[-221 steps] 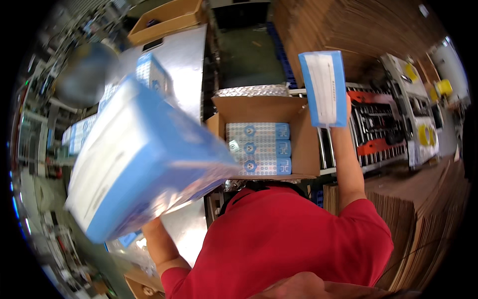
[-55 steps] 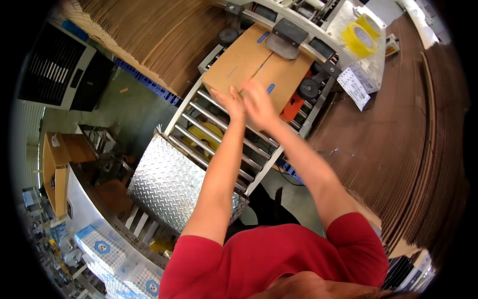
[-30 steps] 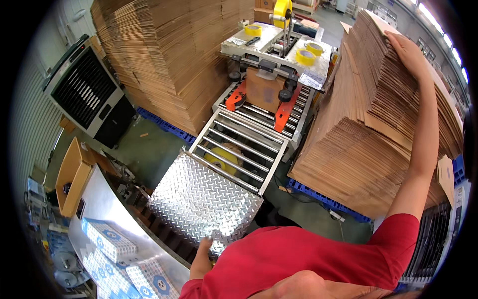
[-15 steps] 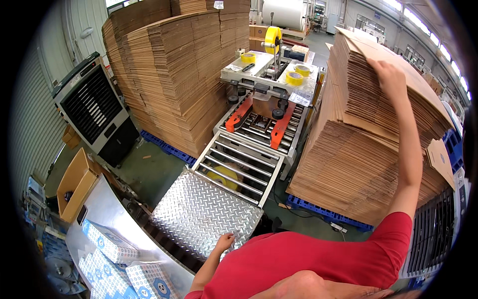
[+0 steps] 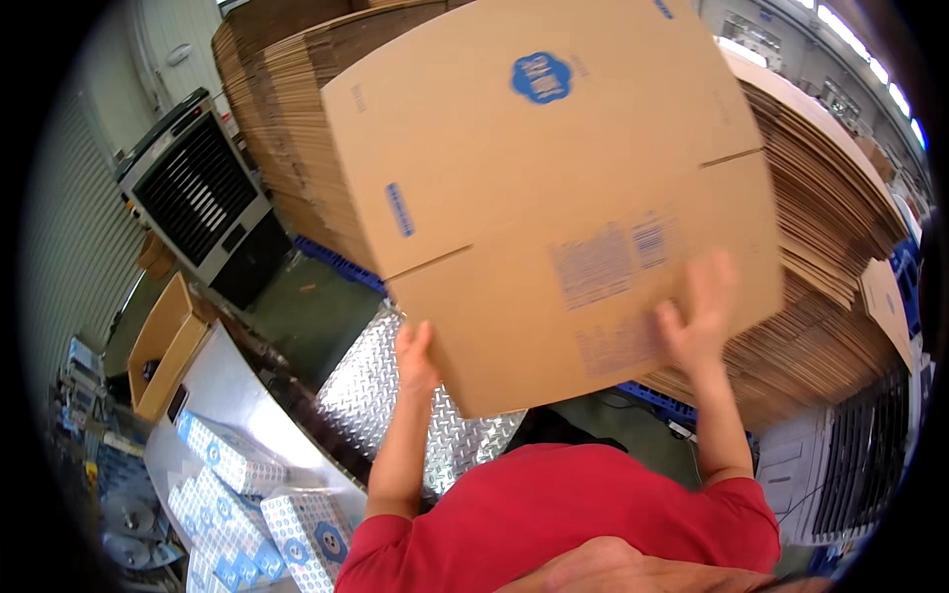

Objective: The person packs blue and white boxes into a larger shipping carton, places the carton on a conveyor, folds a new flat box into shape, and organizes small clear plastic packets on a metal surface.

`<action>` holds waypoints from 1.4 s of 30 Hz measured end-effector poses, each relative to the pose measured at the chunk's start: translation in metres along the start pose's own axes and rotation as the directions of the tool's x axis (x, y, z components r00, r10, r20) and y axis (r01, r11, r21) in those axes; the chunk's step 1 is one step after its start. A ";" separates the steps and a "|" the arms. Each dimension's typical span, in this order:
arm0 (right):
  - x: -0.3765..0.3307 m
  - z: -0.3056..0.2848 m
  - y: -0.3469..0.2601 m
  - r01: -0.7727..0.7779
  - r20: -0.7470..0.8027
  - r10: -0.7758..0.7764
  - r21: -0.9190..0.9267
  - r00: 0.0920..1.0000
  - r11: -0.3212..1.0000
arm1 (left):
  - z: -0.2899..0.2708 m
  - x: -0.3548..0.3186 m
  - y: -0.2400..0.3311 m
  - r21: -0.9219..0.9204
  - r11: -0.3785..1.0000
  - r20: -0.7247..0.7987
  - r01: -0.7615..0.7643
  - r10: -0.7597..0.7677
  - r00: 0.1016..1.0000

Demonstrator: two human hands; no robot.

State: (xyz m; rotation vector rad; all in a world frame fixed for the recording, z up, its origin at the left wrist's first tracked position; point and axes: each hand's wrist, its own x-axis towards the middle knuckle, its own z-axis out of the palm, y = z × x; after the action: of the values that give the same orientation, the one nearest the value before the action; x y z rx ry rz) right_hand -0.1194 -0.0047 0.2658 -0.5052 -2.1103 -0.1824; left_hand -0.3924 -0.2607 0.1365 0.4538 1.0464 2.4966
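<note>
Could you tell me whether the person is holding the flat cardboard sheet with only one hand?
No, both hands are on the flat cardboard sheet: the left hand grips its lower left edge and the right hand presses on its face.

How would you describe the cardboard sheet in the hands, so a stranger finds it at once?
Two tall stacks of flattened cartons fill the background. In front of them, left hand and right hand hold up one flat carton. Only it is lifted, showing its broad face with a blue round mark.

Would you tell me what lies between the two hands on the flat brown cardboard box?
In the head view, only bare printed cardboard of the flat brown cardboard box lies between the left hand and right hand.
</note>
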 end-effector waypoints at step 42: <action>0.057 0.264 -0.040 0.447 -0.214 -0.828 0.893 0.517 0.048 | 0.032 -0.088 0.122 0.830 -0.394 -0.487 0.396 -0.164 0.858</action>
State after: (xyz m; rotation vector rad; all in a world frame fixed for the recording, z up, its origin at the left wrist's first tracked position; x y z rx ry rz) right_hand -0.3663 0.0589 0.1682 1.2974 -2.2411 0.6021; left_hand -0.3300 -0.3620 0.2343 0.2374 2.7363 0.4269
